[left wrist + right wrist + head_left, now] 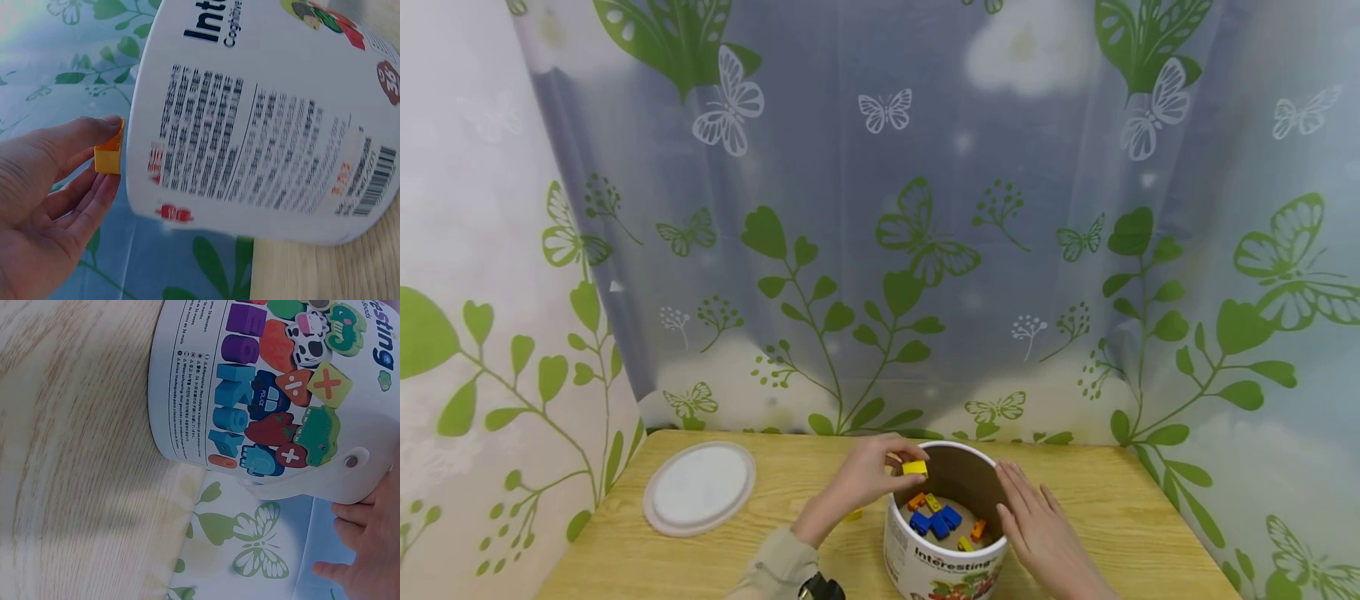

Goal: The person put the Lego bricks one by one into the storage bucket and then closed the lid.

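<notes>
A yellow building block (914, 468) is pinched between the thumb and fingers of my left hand (880, 471), just over the left rim of a white round tub (901, 533). The left wrist view shows the same block (108, 156) beside the tub's printed wall (206, 137). My right hand (1043, 525) rests on the tub's right rim with its fingers straight. Inside the tub lie several blocks: blue ones (940, 525), orange ones (977, 530) and yellow ones (933, 502).
The tub's white lid (702, 487) lies at the left on the wooden table (790, 475). Another yellow piece (853, 515) shows on the table, partly behind the left wrist. A patterned curtain (820, 250) hangs behind the table. A white handle (312, 494) hangs on the tub's side.
</notes>
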Tool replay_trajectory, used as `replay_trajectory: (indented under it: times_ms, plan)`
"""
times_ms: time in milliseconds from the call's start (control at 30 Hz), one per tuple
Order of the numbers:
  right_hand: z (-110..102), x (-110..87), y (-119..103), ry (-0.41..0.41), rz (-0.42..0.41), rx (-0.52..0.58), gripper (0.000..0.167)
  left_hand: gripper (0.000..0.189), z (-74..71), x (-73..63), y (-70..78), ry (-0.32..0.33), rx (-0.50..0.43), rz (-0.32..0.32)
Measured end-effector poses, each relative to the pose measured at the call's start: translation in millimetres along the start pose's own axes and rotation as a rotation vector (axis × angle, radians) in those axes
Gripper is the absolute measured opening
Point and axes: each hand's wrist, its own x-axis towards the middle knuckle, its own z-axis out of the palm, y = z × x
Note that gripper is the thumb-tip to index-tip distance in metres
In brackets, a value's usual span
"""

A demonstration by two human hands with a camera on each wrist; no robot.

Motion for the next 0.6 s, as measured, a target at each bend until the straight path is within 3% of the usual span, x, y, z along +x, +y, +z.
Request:
replay_trajectory:
  times_ms: [267,600]
  plan:
    - [-1.5,0.3,-1.0,-0.003,0.011,0.018,0.053,0.021,18.7,13.8,6.3,-0.04,0.028,-0.003]
    - [-2.2,-0.2,-1.1,-0.006,0.006,0.019,0.053,0.022,37.7,19.2,6.0,-0.09,0.039,0.029]
